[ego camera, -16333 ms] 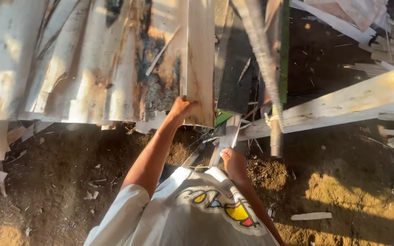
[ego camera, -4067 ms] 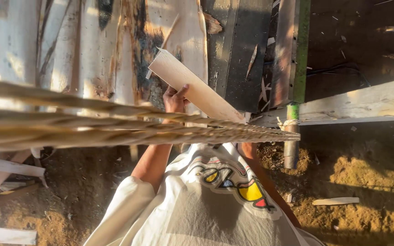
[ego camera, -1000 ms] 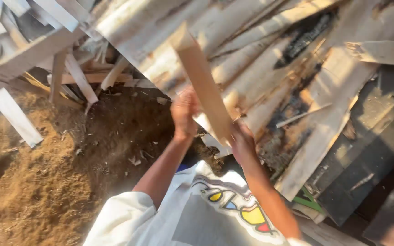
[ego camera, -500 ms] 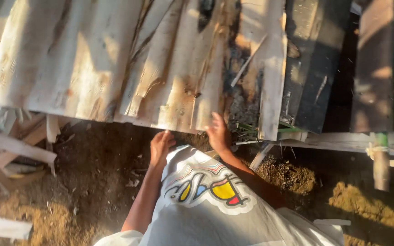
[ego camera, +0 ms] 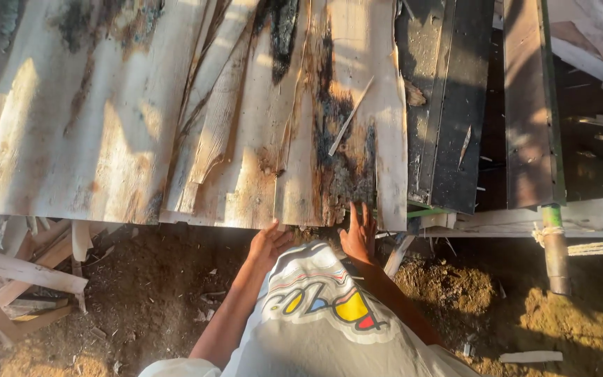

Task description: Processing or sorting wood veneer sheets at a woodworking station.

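Note:
A stack of rough, pale wooden slabs [ego camera: 141, 126] lies flat in front of me, with dark charred patches near the middle. My left hand [ego camera: 268, 244] is under the near edge of the slabs, fingers curled against it. My right hand [ego camera: 359, 234] rests with spread fingers on the near end of a charred slab [ego camera: 347, 160]. Neither hand holds anything loose.
Dark boards [ego camera: 455, 105] and a brown plank [ego camera: 528, 105] lie to the right of the slabs. A post with a green band [ego camera: 555, 244] stands at the right. Loose offcuts [ego camera: 22, 279] lie on the dirt at the left. Sawdust covers the ground [ego camera: 469, 286].
One second ago both hands held a long plank raised over the pile. That plank is gone from my hands, and both hands now reach to the near edge of the slab stack.

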